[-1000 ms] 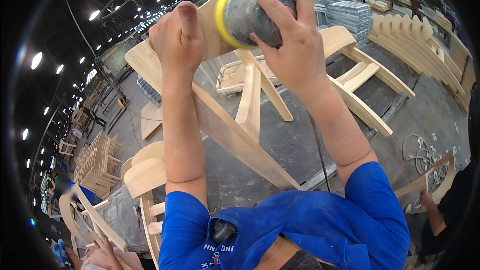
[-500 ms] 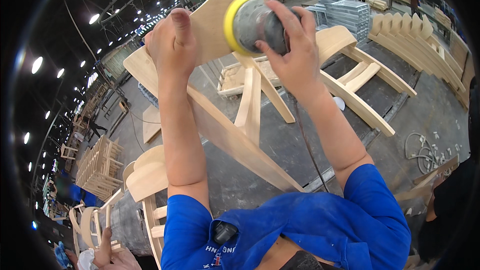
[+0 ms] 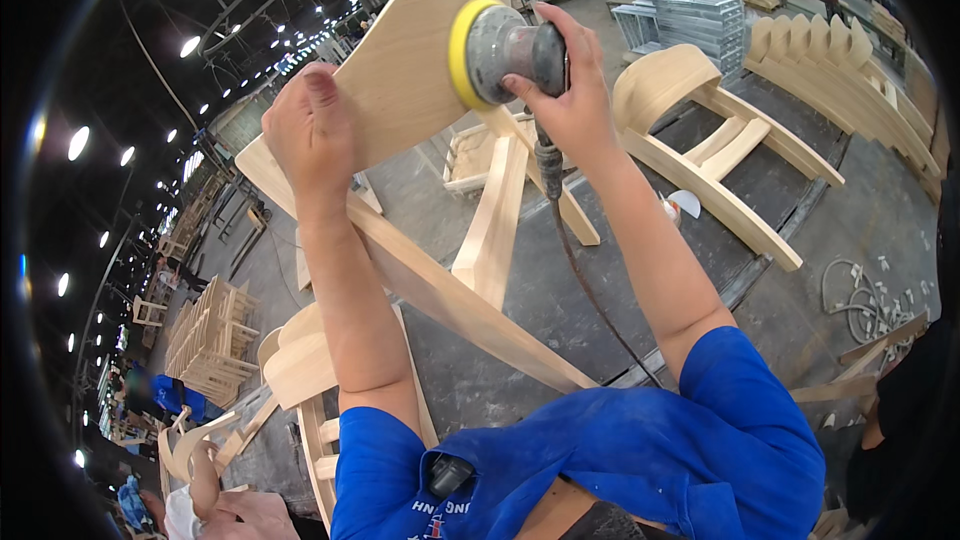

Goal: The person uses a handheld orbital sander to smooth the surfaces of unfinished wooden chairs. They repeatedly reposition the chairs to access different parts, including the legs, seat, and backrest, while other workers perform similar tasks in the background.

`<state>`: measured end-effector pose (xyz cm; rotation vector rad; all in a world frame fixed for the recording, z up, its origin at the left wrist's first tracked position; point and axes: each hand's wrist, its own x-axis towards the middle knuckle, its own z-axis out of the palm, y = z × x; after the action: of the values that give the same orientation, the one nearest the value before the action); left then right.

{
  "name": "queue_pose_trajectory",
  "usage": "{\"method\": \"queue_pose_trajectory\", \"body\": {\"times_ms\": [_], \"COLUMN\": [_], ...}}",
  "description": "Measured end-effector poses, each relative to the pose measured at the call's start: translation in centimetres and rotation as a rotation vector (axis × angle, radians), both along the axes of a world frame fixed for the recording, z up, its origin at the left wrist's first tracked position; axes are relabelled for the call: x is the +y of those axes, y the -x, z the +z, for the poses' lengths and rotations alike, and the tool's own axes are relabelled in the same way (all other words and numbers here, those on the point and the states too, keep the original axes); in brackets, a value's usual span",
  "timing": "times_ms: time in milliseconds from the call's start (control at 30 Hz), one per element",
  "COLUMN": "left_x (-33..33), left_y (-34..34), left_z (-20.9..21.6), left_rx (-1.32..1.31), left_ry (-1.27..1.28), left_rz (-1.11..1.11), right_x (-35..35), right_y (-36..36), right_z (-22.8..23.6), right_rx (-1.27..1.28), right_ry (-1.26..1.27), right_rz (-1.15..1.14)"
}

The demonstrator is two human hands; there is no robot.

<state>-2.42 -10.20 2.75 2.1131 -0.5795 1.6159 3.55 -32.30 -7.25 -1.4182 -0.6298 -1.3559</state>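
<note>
My right hand [image 3: 575,90] is wrapped round a grey disc sander [image 3: 500,52] with a yellow pad. The pad's edge meets the broad curved backrest of a pale wooden chair frame [image 3: 425,45], which is tilted up in front of me. My left hand [image 3: 312,140] grips the near left part of that backrest, thumb up, with the fingers hidden behind it. One long leg [image 3: 470,315] of the frame slants down toward my chest. From the sander a dark hose [image 3: 585,285] runs down to the table.
Another chair frame [image 3: 715,165] lies on the dark table [image 3: 560,310] at right, beside a small white round thing [image 3: 685,203]. A further frame [image 3: 300,360] is at lower left. Stacked grey metal frames [image 3: 690,25] and a row of wooden parts [image 3: 850,90] stand behind. Other people work at the lower left.
The sander has shifted slightly down and left relative to my view, still at the backrest. My left hand and the frame have moved a little left and down.
</note>
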Motion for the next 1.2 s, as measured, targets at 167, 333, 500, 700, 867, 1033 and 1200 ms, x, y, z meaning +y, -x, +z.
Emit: {"method": "queue_pose_trajectory", "body": {"times_ms": [167, 333, 500, 700, 867, 1033, 1200], "left_x": [4.3, 9.2, 12.5, 15.1, 17.0, 17.8, 18.4], "left_y": [-0.1, -1.2, -1.9, -2.0, -1.8, -1.9, -2.2], "left_z": [-1.1, -1.8, -2.7, -4.2, -5.4, -6.1, -6.3], "left_rx": [0.076, 0.132, 0.178, 0.152, 0.144, 0.071, 0.04], "left_ry": [0.025, 0.13, 0.218, 0.302, 0.375, 0.3, 0.261], "left_rz": [-0.192, -0.18, -0.272, -0.373, -0.436, -0.441, -0.376], "right_x": [-1.2, -4.2, -6.6, -9.4, -12.2, -13.6, -14.4], "right_y": [-4.4, -5.7, -4.4, -2.3, -1.6, -1.9, -1.8], "right_z": [-5.2, -15.1, -27.6, -38.8, -44.2, -47.0, -48.5], "right_rx": [0.345, 0.525, 0.712, 1.513, 1.702, 1.662, 1.619], "right_ry": [-0.304, -0.115, 0.132, 0.467, 0.537, 0.53, 0.489], "right_rz": [0.417, 0.059, -0.059, -0.25, -0.402, -0.513, -0.424]}}
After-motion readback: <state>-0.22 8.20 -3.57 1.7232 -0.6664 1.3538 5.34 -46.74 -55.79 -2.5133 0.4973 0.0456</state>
